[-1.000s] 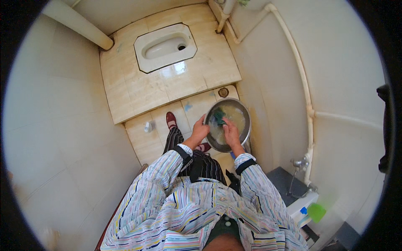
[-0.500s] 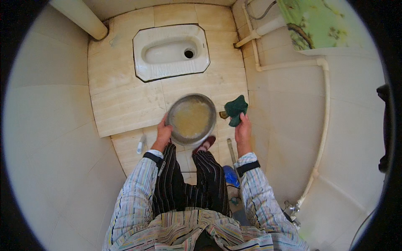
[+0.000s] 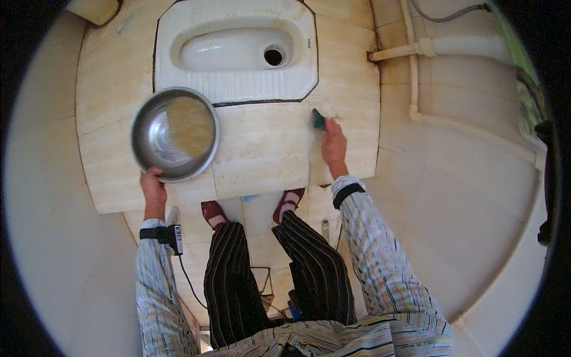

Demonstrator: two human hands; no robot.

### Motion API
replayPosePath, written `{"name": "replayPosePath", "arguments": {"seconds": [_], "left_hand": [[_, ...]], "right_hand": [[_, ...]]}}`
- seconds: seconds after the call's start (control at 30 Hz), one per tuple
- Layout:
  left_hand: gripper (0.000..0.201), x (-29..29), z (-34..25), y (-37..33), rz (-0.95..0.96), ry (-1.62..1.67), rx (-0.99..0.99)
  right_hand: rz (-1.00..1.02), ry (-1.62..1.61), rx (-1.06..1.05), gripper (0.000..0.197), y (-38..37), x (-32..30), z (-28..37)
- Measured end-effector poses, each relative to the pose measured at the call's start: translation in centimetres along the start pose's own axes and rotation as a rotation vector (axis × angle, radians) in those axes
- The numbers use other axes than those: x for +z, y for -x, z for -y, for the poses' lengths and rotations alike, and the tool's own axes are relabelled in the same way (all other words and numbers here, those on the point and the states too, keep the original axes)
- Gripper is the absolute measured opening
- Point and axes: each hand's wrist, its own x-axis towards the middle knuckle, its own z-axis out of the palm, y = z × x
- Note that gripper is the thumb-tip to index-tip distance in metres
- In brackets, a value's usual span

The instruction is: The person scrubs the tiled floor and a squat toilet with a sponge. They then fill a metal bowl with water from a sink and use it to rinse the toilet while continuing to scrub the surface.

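Note:
A round metal basin [image 3: 146, 156] with cloudy yellowish water is tilted at the left, in front of the squat toilet. My left hand [image 3: 153, 189] grips its near rim, thumb over the edge. Inside, the water [image 3: 190, 126] has run toward the right side, baring shiny metal on the left. My right hand [image 3: 334, 146] is closed around a dark green cloth [image 3: 318, 121], just right of the toilet's near corner. Most of the cloth is hidden by the hand. Whether it touches the tiles I cannot tell.
The white squat toilet [image 3: 250, 88], with its drain hole, is set into a raised tiled platform [image 3: 262, 149]. My two feet in dark red shoes stand below its front edge. Pipes [image 3: 416, 83] run along the right wall. A black cable [image 3: 189, 279] hangs from my left wrist strap.
The basin has moved left and forward in my left hand and tilted, shifting its water. My right hand has carried the cloth forward and slightly left. The view has moved closer to the platform.

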Motion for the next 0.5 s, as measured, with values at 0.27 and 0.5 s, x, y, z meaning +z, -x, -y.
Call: {"name": "replayPosePath", "arguments": {"seconds": [0.27,0.5], "left_hand": [[0.022,-3.0,-3.3,-4.7,-0.069,0.124,0.139],[0.055,-4.0,-4.1,-3.5,-0.282,-0.065,0.364]], "right_hand": [[0.018,0.121,-0.098,0.062,-5.8,6.9,0.7],[-0.032,0.056,-0.074,0.055,-17.4,4.9,-1.2]]}}
